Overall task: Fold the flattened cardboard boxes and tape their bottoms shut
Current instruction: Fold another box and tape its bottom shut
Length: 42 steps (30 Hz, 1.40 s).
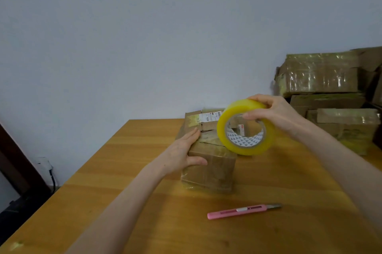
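Now left hand (184,151) rests flat on the box (208,160) mid-table (144,202), thumb on its near side. Right hand (275,113) pinches the tape (246,127) above the box. Knife (244,211) lies nearer; stacked boxes (322,92) far right.

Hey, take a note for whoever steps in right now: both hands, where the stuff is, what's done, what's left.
Left hand rests on the cardboard box, fingers straight, steadying it on the table.
Right hand grips the tape roll, held above the box's right side.
Pink utility knife lies on the table, nearer the person.
Done: this box is folded into shape; taped boxes are stacked far right.
Left: no strip looks pulled yet; tape the upward-facing seam, then probably cut it.
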{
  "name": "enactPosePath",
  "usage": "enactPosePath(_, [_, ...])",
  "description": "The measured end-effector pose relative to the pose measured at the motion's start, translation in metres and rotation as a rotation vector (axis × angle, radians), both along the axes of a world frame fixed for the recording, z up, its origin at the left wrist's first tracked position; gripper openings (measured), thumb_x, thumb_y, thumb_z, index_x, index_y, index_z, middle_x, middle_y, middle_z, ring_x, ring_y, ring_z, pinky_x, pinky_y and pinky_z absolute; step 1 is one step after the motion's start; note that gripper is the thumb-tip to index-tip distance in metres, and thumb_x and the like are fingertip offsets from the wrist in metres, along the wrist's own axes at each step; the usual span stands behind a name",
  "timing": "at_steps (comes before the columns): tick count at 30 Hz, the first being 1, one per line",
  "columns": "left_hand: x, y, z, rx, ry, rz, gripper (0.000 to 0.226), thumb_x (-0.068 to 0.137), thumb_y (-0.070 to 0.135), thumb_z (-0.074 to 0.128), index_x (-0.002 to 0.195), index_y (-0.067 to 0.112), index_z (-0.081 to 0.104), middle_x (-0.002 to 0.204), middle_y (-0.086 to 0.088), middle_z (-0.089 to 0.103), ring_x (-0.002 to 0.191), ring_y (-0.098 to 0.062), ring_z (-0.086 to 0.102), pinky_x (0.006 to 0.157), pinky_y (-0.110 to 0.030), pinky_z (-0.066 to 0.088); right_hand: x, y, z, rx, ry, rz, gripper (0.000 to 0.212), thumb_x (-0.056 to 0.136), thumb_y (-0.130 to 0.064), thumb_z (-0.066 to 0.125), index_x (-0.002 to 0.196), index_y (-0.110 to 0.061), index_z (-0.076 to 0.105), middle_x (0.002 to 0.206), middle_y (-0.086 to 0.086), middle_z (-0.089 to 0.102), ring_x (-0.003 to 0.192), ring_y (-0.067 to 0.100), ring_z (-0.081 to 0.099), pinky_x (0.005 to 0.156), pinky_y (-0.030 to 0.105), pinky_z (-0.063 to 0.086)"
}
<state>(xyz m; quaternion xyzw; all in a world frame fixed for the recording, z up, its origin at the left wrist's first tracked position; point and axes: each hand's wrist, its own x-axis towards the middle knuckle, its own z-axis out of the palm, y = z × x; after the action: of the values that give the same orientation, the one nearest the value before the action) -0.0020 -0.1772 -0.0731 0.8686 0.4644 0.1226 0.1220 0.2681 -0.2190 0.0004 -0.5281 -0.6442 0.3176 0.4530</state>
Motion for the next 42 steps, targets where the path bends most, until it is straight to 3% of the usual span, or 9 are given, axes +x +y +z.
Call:
enactPosePath(8, [-0.016,-0.022,-0.005,0.036,-0.091,0.041,0.107,0.065,0.071,0.048,0.151,0.016,0.016,0.158,0.002,0.007,0.141,-0.005,0.011,0.117,-0.028,0.012,0.025,-0.021,-0.02,-0.147,-0.236,0.024,0.043,0.068,-0.026,0.081,0.103,-0.033,0.056,0.099,-0.012,0.057,0.09,0.01,0.056,0.077,0.029,0.049])
enactPosePath(18, [-0.015,-0.028,-0.005,0.012,-0.079,0.057,0.069,0.088,0.045,0.057,0.147,0.034,0.025,0.159,-0.001,0.002,0.145,-0.019,0.014,0.117,-0.036,0.018,0.025,-0.016,-0.066,-0.223,-0.276,0.092,0.054,0.073,-0.028,0.078,0.118,-0.036,0.05,0.106,-0.015,0.052,0.096,0.006,0.053,0.068,0.018,0.044])
enactPosePath(22, [-0.003,-0.039,-0.005,-0.044,-0.301,0.215,0.065,0.092,0.059,0.038,0.148,0.029,0.028,0.159,0.003,0.01,0.143,-0.016,0.018,0.114,-0.038,0.021,0.018,-0.009,-0.077,-0.255,-0.33,0.124,0.062,0.071,-0.027,0.079,0.121,-0.04,0.044,0.114,-0.009,0.05,0.099,0.009,0.051,0.069,0.02,0.043])
enactPosePath(25, [0.012,-0.04,-0.014,-0.087,-0.606,0.43,0.053,0.099,0.041,0.038,0.148,0.021,0.029,0.151,0.0,0.035,0.136,-0.019,0.034,0.112,-0.038,0.03,0.015,-0.01,-0.075,-0.25,-0.307,0.115,0.06,0.073,-0.023,0.078,0.121,-0.039,0.046,0.112,-0.01,0.047,0.094,0.005,0.047,0.065,0.017,0.039])
enactPosePath(29, [0.008,-0.037,-0.012,-0.152,-0.755,0.365,0.044,0.1,0.026,0.044,0.143,0.02,0.04,0.142,0.003,0.045,0.127,-0.011,0.041,0.106,-0.031,0.037,0.012,-0.013,-0.08,-0.248,-0.206,0.131,0.058,0.072,-0.02,0.079,0.118,-0.039,0.049,0.117,-0.005,0.05,0.1,0.011,0.051,0.067,0.02,0.042])
enactPosePath(32, [-0.001,-0.033,-0.011,-0.014,-0.565,0.361,0.04,0.102,0.025,0.035,0.142,0.019,0.041,0.148,-0.002,0.039,0.135,-0.014,0.034,0.107,-0.023,0.028,0.004,-0.017,-0.085,-0.21,-0.12,0.118,0.054,0.072,-0.022,0.078,0.114,-0.04,0.05,0.114,-0.005,0.053,0.095,0.008,0.054,0.066,0.018,0.046])
enactPosePath(36, [0.014,-0.034,0.008,0.374,0.121,0.211,0.062,0.094,0.057,0.017,0.147,0.028,0.029,0.158,-0.001,0.012,0.146,-0.018,0.008,0.12,-0.043,0.006,0.001,-0.019,-0.091,-0.173,-0.149,0.091,0.057,0.072,-0.025,0.079,0.116,-0.04,0.047,0.113,-0.006,0.052,0.092,0.004,0.053,0.066,0.019,0.046])
enactPosePath(39, [0.053,-0.049,0.011,0.26,0.321,0.063,0.08,0.078,0.079,0.012,0.148,0.041,0.001,0.159,0.008,0.001,0.146,-0.016,0.002,0.117,-0.054,0.001,0.004,-0.02,-0.09,-0.191,-0.14,0.107,0.061,0.071,-0.027,0.08,0.12,-0.04,0.047,0.121,-0.003,0.052,0.095,0.005,0.055,0.068,0.017,0.046])
enactPosePath(42, [0.063,-0.048,-0.006,0.325,0.403,0.14,0.068,0.09,0.068,0.022,0.149,0.04,0.002,0.159,0.006,0.006,0.146,-0.022,0.007,0.115,-0.058,0.007,0.012,-0.031,-0.097,-0.217,-0.047,0.096,0.06,0.077,-0.031,0.073,0.129,-0.04,0.045,0.122,-0.006,0.048,0.1,0.009,0.052,0.07,0.019,0.045])
